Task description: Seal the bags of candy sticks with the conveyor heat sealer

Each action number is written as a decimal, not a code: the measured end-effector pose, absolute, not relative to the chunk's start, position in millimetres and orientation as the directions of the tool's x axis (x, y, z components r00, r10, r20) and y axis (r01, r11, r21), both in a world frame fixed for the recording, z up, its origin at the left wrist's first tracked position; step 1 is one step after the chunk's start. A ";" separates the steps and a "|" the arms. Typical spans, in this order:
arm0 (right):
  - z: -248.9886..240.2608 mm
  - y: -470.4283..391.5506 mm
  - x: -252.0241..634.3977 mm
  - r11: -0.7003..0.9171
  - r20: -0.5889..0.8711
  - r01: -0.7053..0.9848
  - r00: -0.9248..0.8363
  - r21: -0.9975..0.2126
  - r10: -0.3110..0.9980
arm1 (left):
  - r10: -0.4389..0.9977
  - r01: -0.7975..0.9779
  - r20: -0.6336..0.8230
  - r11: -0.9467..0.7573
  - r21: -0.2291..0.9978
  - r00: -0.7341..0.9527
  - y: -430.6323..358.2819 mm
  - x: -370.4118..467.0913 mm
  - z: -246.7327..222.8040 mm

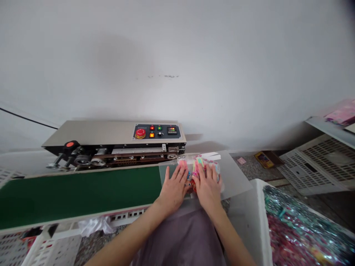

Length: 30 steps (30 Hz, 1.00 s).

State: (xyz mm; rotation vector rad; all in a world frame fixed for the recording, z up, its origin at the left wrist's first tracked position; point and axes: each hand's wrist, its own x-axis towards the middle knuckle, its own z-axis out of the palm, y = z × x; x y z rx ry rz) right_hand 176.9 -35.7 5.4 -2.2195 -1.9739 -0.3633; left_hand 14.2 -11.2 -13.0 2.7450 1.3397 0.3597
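**Packet flat under both hands, just right of the belt machine**

A clear plastic packet with pink, yellow and teal contents (199,161) lies on a translucent grey sheet (235,181), which overlaps the right end of a long green conveyor belt (83,195). The packet is just beyond the palms, directly under the fingers; its longer side seems to run left to right, roughly in line with the belt. The left hand (172,188) covers its left end and is the nearer to the beige metal machine with a control panel (111,131), whose row of rollers ends just ahead and to the left. The right hand (208,186) lies over its middle and right part. Both hands are spread, fingers extended and a little apart, pressing from above and not closed round it.

Loose white strips (210,156) stick out past the packet's far edge. The fingers hide much of its middle, and the near edge is covered by the hands. The contents blur together, so their kind cannot be told. At the lower right, a white-walled bin (260,207) of shiny wrapped pieces (305,229) is cut off by the frame; the belt's left end is cut off too.
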 end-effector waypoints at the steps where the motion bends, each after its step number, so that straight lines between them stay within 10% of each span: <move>1: 7.5 -35.5 172.7 -0.112 0.283 0.992 0.093 0.051 0.955 | 0.784 0.769 0.181 -0.619 0.159 0.593 -11.6 7.9 -12.8; 30: 3.5 -41.5 185.7 0.089 0.309 0.994 -0.106 0.070 0.945 | 0.775 0.776 0.213 -0.623 0.100 0.595 -14.9 1.0 -7.5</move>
